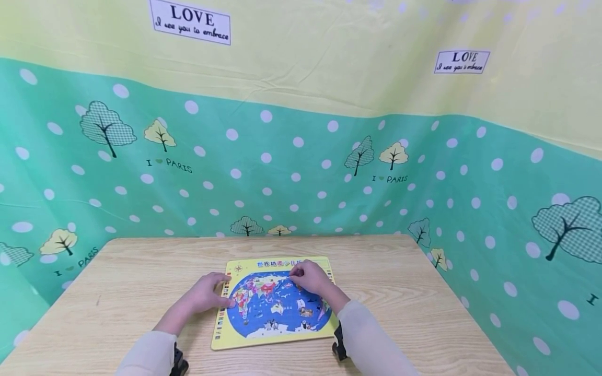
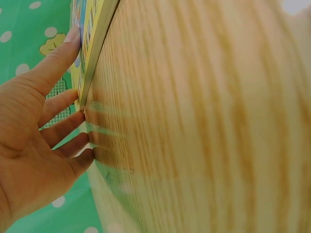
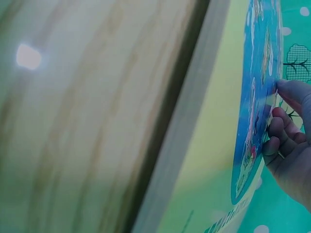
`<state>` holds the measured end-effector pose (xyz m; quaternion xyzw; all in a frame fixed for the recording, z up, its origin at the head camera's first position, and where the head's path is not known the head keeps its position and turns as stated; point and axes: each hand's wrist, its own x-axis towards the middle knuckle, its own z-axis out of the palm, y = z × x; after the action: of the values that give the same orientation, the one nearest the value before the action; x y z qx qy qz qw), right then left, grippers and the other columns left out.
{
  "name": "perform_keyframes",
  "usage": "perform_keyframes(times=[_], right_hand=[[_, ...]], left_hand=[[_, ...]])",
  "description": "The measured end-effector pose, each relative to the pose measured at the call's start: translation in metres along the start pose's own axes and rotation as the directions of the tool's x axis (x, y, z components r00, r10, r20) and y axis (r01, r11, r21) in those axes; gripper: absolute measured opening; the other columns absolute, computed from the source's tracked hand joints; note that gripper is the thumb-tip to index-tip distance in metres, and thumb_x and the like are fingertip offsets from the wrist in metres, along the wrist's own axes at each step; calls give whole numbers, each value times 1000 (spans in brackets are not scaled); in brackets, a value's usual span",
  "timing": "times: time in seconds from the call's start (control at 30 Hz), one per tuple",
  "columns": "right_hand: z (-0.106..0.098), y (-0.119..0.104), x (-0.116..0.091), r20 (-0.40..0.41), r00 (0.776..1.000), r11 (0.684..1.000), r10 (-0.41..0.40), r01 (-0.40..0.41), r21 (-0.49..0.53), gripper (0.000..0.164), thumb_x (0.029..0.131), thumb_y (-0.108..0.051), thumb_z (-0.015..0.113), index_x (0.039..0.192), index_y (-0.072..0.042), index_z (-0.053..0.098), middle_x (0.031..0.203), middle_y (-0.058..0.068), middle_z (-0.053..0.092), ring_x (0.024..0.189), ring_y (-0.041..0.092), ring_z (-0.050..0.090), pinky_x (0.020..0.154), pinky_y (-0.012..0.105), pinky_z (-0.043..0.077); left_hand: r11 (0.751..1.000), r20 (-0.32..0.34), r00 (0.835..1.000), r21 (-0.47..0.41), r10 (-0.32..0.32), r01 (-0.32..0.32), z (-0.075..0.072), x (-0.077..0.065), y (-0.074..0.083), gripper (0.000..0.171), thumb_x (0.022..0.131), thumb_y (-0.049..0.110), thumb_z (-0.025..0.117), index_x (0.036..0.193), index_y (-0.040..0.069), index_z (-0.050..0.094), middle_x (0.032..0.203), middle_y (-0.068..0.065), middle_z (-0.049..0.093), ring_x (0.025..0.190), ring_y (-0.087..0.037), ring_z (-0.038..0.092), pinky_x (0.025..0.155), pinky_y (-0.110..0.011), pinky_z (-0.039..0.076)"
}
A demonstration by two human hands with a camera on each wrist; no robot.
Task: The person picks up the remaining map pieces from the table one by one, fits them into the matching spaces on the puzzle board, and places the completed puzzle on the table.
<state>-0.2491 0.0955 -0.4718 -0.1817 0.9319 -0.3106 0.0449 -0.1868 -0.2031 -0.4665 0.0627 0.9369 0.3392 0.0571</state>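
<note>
A flat yellow board (image 1: 263,342) bearing a blue world map (image 1: 256,313) lies on the table. My left hand (image 1: 207,293) rests at the board's left edge, thumb over the map's left side, the other fingers along the rim. In the left wrist view, that hand (image 2: 39,131) has its fingers loosely extended and spread by the board's edge. My right hand (image 1: 310,277) bends over the upper right of the map. The right wrist view shows its thumb and curled fingers (image 3: 276,127) right at the map surface; I cannot tell whether they pinch a piece.
The wooden table (image 1: 404,303) extends around the board on all sides. A green and yellow curtain (image 1: 268,130) with dots and trees hangs behind and beside the table. Dark wrist devices (image 1: 339,342) show below the sleeves.
</note>
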Motion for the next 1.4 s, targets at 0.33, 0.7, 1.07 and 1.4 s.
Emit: perform_keyframes(times=[0.33,0.7,1.07,1.4], right_hand=[[0,2,2,-7,1000,1000,-9,9,6,10,88,-25,65,88,-16,70,77,-5,56,63,8,53,56,22,46],[-1,0,1,-5,1000,1000,18,-18,7,10,89,-25,64,88,-17,69,79,-4,56,67,8,53,58,22,47],[-2,0,0,-6,1000,1000,25,-25,-6,10,89,-26,64,87,-18,70,81,-4,56,68,8,52,58,22,46],[-2,0,0,-6,1000,1000,20,-20,6,11,88,-25,64,87,-16,71,82,-4,58,68,8,53,58,22,47]], left_hand=[[1000,-2,1000,2,19,-19,0,-1,0,82,63,37,83,128,-1,52,137,-29,44,127,-51,35,105,-64,30],[1000,-5,1000,-2,30,-30,-1,0,-2,83,62,38,83,128,-1,52,137,-29,44,127,-51,36,106,-64,30],[1000,0,1000,5,12,-12,-1,-1,-1,83,62,38,83,128,0,52,137,-29,43,127,-51,36,105,-64,30],[1000,1,1000,2,21,-21,-1,-1,0,83,62,38,83,128,-1,52,137,-29,43,127,-51,36,105,-64,30]])
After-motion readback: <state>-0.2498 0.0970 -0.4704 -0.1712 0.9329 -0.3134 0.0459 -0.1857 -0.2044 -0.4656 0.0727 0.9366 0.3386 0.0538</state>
